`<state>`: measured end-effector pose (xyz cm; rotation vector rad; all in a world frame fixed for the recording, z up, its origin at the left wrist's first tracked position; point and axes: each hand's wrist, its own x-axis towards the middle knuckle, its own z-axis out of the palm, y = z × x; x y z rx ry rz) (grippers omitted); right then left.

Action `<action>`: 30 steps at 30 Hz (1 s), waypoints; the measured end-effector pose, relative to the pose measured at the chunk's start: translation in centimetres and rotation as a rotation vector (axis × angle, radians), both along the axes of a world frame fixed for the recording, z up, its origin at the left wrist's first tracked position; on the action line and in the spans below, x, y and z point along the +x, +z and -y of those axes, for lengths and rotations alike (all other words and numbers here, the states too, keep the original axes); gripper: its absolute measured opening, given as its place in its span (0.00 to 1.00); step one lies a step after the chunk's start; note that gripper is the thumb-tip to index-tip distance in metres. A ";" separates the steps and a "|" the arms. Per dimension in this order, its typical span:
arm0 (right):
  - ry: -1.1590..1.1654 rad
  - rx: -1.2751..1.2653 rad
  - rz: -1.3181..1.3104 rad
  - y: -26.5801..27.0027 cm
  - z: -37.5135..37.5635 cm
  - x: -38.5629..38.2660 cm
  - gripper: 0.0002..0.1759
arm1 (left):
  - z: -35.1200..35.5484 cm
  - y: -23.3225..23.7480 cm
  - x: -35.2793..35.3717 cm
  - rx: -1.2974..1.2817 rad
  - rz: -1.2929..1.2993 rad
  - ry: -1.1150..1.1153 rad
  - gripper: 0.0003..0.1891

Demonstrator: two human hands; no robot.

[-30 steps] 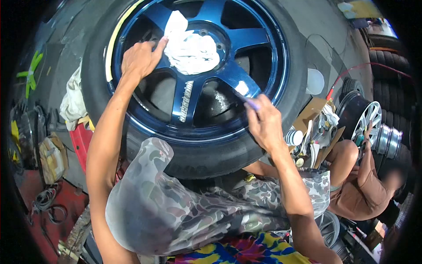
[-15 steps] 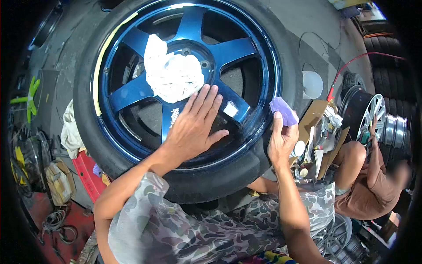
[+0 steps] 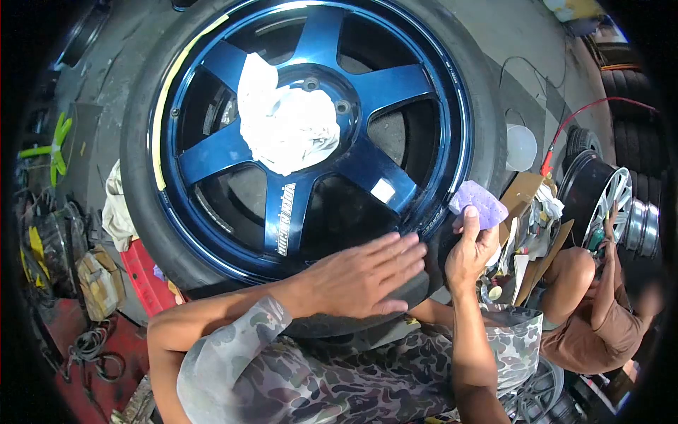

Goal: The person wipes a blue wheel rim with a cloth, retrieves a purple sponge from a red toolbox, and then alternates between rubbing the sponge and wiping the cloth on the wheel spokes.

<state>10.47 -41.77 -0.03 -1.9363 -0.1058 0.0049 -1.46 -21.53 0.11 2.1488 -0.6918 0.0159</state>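
Observation:
A blue multi-spoke wheel rim [image 3: 212, 150], fitted in a black tyre [image 3: 143, 177], lies flat before me. A crumpled white cloth [image 3: 289, 131] covers part of its hub. My left hand [image 3: 367, 275], palm down with fingers stretched out, is over the rim's lower edge and holds nothing. Between the thumb and fingers of my right hand [image 3: 470, 258] is a piece of purple sandpaper [image 3: 480, 205], just outside the rim's lower right edge. A small white square [image 3: 383, 190] sits on the lower right spoke. White lettering [image 3: 285, 219] runs along the bottom spoke.
To the right, a cardboard box [image 3: 521, 192] holds papers and small containers, with a translucent bucket [image 3: 521, 147] behind it. A seated person [image 3: 586, 318] in brown touches a silver wheel [image 3: 620, 191]. A red hose [image 3: 565, 127] crosses behind. Far left stands a green star-shaped thing [image 3: 56, 150].
My left hand has moved down and right from the spokes to the rim's lower edge. The purple sandpaper has turned in my right hand, showing more of its face. The view has shifted slightly.

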 end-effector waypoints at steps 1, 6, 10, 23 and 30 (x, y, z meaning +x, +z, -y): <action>0.006 0.005 0.034 -0.1 -0.1 0.0 0.12 | -0.2 -0.1 0.3 0.064 -0.021 0.035 0.39; -0.022 0.058 0.060 0.2 -1.1 0.4 0.12 | -2.1 -1.7 2.4 0.377 -0.081 0.574 0.45; 0.018 0.130 0.068 -0.6 -1.1 0.9 0.14 | -0.9 -0.3 2.5 0.331 0.015 0.298 0.42; 0.036 0.120 0.173 -1.7 -2.0 2.7 0.12 | 1.6 1.4 4.2 0.246 -0.198 0.022 0.41; 0.069 0.118 0.201 -1.6 -2.2 3.2 0.12 | -4.0 -2.8 4.7 0.597 -0.227 0.595 0.51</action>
